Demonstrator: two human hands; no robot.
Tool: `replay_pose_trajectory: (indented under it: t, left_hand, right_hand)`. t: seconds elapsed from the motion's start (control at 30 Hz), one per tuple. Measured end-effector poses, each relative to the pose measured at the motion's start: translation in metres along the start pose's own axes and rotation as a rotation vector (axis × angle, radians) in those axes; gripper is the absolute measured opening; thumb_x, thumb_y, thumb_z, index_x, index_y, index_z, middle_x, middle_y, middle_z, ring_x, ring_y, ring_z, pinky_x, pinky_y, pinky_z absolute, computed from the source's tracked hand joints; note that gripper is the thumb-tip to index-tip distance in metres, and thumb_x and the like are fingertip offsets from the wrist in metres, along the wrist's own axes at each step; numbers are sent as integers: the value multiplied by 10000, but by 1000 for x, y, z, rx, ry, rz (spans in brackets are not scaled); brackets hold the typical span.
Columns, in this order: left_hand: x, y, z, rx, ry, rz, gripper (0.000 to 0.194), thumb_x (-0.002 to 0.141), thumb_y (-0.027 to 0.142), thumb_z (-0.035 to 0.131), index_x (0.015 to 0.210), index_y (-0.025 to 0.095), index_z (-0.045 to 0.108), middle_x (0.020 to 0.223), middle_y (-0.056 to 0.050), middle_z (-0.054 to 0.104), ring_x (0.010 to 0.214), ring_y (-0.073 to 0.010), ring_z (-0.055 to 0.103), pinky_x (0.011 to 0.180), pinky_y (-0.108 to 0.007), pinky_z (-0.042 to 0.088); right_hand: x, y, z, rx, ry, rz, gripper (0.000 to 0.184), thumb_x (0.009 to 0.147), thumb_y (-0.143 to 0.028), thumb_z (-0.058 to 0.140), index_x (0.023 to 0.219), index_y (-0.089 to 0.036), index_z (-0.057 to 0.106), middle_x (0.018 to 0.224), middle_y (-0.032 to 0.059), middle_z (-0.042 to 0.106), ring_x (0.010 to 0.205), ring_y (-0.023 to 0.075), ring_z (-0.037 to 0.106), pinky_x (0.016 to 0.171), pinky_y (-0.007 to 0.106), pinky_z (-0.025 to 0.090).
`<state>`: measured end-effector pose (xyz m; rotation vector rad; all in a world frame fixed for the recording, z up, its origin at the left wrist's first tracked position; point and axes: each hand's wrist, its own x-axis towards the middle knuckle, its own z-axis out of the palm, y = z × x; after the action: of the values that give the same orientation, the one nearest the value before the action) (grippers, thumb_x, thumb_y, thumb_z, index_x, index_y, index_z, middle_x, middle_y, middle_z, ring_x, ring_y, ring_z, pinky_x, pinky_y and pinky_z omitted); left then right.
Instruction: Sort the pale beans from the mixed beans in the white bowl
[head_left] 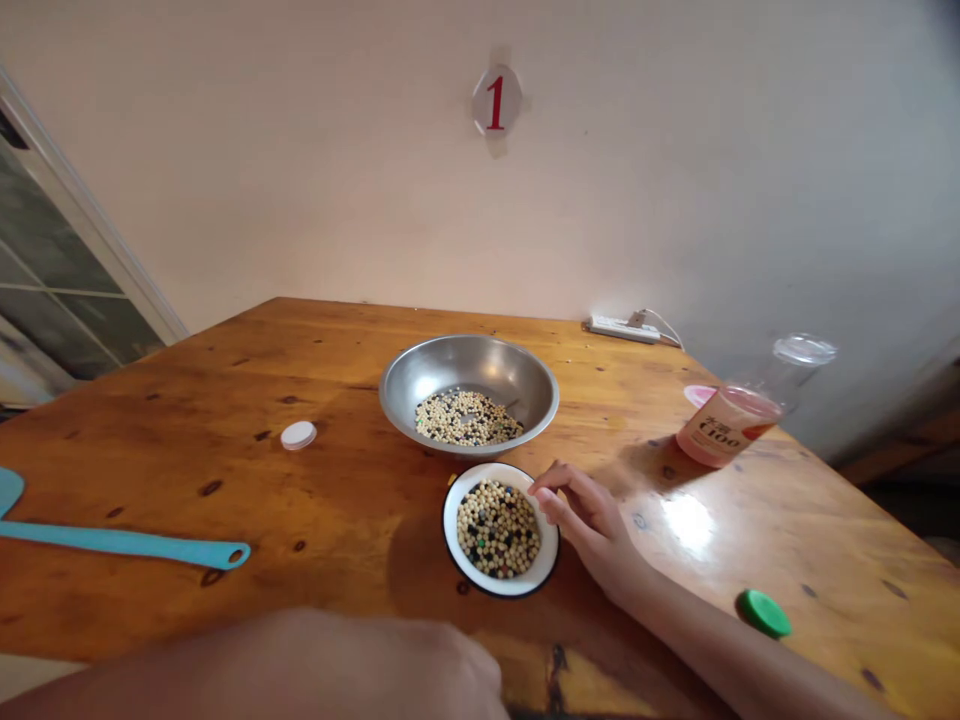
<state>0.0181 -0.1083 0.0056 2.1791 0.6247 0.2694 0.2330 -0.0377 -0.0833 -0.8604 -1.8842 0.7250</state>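
Observation:
A small white bowl point(454, 560) with a dark rim holds cream and dark beads or beans; their exact kind is hard to make out, though a few green specks show among them. At its right edge is my right hand point(592, 520), with thumb and bent fingers closed together on the rim. Close to the camera, my left hand point(420, 665) is blurred at the bottom, its fingers hidden from view. Just behind the small bowl stands a wide steel basin point(517, 375), its bottom covered with similar cream and dark pieces.
To the left lie a turquoise spatula-like tool point(135, 540) and a white cap point(298, 435). On the right stand a clear bottle point(724, 425) with a pink label and a green cap point(763, 613). A power strip point(622, 328) rests against the wall on the wooden table point(337, 360).

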Motion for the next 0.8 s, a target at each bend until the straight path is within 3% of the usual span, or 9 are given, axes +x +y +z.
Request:
replay_pose_trajectory:
  t: [0.07, 0.17, 0.33, 0.43, 0.5, 0.6, 0.63, 0.7, 0.8]
  left_hand:
    - [1, 12, -27, 70, 57, 41, 314, 892, 389, 537, 634, 225, 608, 682, -12, 690, 685, -165, 630, 641, -257, 473]
    - [7, 13, -56, 214, 302, -9, 333, 962, 356, 417, 740, 205, 614, 695, 7, 646, 634, -125, 582, 614, -231, 428]
    - [15, 2, -75, 702, 556, -19, 291, 925, 407, 495, 780, 202, 642, 691, 6, 646, 648, -144, 569, 630, -264, 364]
    - [25, -4, -95, 934, 702, -164, 332, 930, 429, 442, 821, 200, 655, 709, -23, 647, 676, -176, 576, 654, -291, 359]
    - [36, -16, -113, 976, 560, -327, 296, 923, 397, 447, 912, 201, 669, 871, -52, 696, 806, -219, 616, 709, -312, 383]
    - [56, -46, -134, 853, 149, -608, 337, 874, 386, 507, 1131, 213, 639, 1128, -103, 683, 999, -280, 613, 801, -352, 419]
    - [62, -57, -139, 819, 69, -637, 401, 819, 399, 584, 1173, 214, 629, 1176, -113, 670, 1046, -296, 603, 819, -355, 433]
    - [73, -78, -143, 764, -44, -686, 572, 671, 416, 733, 1201, 228, 628, 1234, -118, 656, 1089, -321, 596, 844, -357, 456]
    - [84, -98, -142, 693, -149, -732, 658, 542, 440, 805, 1161, 266, 663, 1228, -99, 670, 1044, -328, 625, 825, -360, 487]
  right_hand:
    - [1, 0, 0, -5, -4, -19, 292, 968, -410, 483, 806, -197, 599, 684, 10, 602, 601, 138, 543, 565, 253, 440]
    - [0, -1, 0, -26, -36, -90, 259, 972, -367, 488, 802, -201, 592, 720, 19, 614, 659, 151, 576, 619, 264, 466]
    - [-2, -5, 0, -71, -112, -192, 193, 972, -295, 500, 845, -203, 613, 808, 41, 621, 776, 171, 589, 697, 290, 474]
    - [0, -6, 2, -139, -137, -220, 190, 960, -292, 520, 835, -200, 629, 838, 56, 619, 826, 193, 576, 749, 335, 464]
    - [1, -5, 3, -161, -140, -221, 190, 958, -292, 521, 834, -200, 631, 852, 62, 613, 838, 200, 571, 760, 353, 463]
    - [2, -4, 3, -175, -136, -205, 195, 960, -291, 514, 826, -202, 625, 854, 64, 608, 839, 203, 570, 760, 363, 469]
    - [2, -3, 3, -178, -136, -202, 194, 958, -291, 516, 822, -203, 622, 853, 64, 607, 841, 205, 571, 760, 365, 472]
    - [2, -3, 3, -183, -136, -192, 184, 953, -284, 522, 819, -206, 620, 860, 65, 606, 852, 208, 575, 762, 363, 479]
    - [0, -5, 6, -211, -165, -182, 153, 937, -261, 539, 824, -208, 627, 908, 69, 610, 897, 215, 577, 798, 369, 485]
